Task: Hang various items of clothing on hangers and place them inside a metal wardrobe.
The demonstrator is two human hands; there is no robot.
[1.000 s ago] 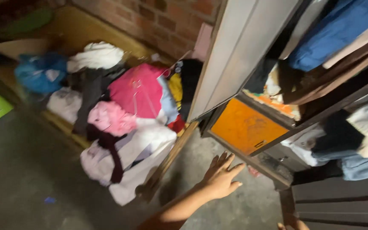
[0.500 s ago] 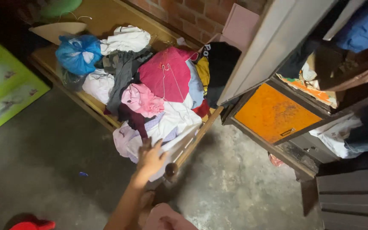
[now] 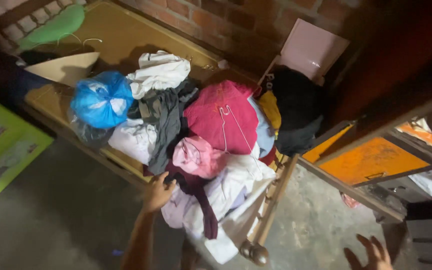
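While the camera looks down from head height, the right hand (image 3: 373, 252) shows at the bottom edge of the view, fingers spread wide, holding nothing, over the concrete floor (image 3: 51, 215). Just beyond, the left hand (image 3: 158, 192) reaches to the near edge of the wooden bed frame (image 3: 271, 200); its fingers curl onto a dark maroon garment (image 3: 201, 200) at the front of the clothes pile (image 3: 206, 145), though whether they have closed on the cloth cannot be told. The step in hand appears to be taking hold of one garment from the heap; the next move would call for a firm pinch and a lift clear of the white clothing (image 3: 236, 200) that the maroon piece drapes over. Mid-pile lie a light pink garment (image 3: 196, 155) and a crimson one with a wire hanger (image 3: 226, 122) on it. Toward the left edge of the bed sit a blue plastic bag (image 3: 101, 100) and a white bundle (image 3: 158, 72). Farther right, a black garment (image 3: 296, 110) lies beside an open cabinet with an orange panel (image 3: 371, 160). A brick wall (image 3: 216, 20) closes the far side.
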